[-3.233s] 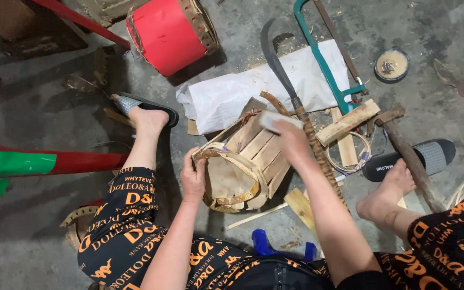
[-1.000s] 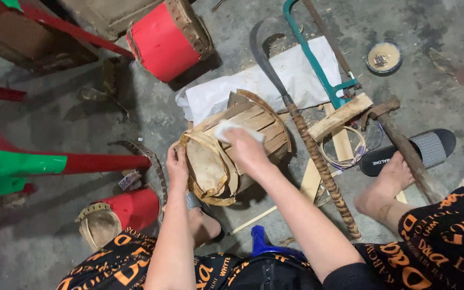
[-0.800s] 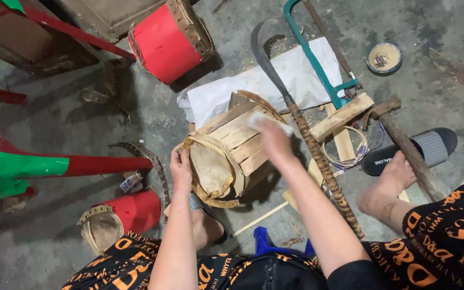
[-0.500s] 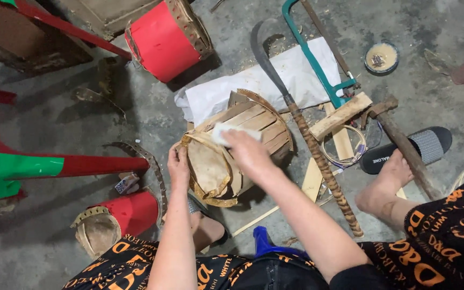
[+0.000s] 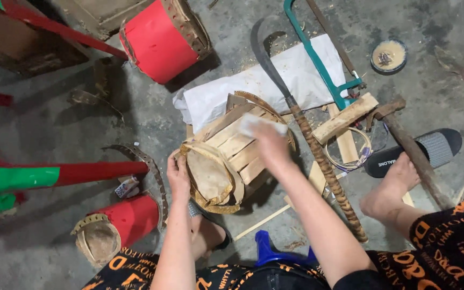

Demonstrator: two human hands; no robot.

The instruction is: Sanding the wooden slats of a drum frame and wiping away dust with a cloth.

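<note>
Drum body [image 5: 243, 153], unpainted, built of wooden staves, lies on its side on the concrete floor [image 5: 55, 252] between the person's knees, its skin end facing the left hand. Half a second ago the right hand sat lower on the staves, nearer the skin end; now it is further up the barrel toward the far rim, the pale pad under it blurred. The same up-and-down shift shows across the earlier frames, so this reads as back-and-forth rubbing along the staves, likely sanding; surface work in progress. The drum itself has barely moved, tilt about the same.

Right hand [image 5: 269, 142]: palm down, fingers flattened over a small whitish pad [image 5: 256, 124], pressing it against the upper staves. Closed lightly on the pad, not wrapped around the drum. Cannot tell if it is paper or cloth.

Left hand [image 5: 178, 174]: fingers curled on the edge of the skin end, thumb side up, steadying the shell. Partly closed grip on the rim, touching the loose hide flap [image 5: 210, 174].

Just beyond the right hand: a long curved blade with wrapped handle [image 5: 318, 156], touching or nearly touching the drum's far side. Further out, a white sack [image 5: 275, 80] and a green hacksaw [image 5: 323, 59]. Right of the right hand: wood offcuts [image 5: 345, 115] and a black sandal [image 5: 420, 150]. Left of the left hand, near: a small red drum [image 5: 124, 223]; well beyond, a larger red drum [image 5: 159, 40].
</note>
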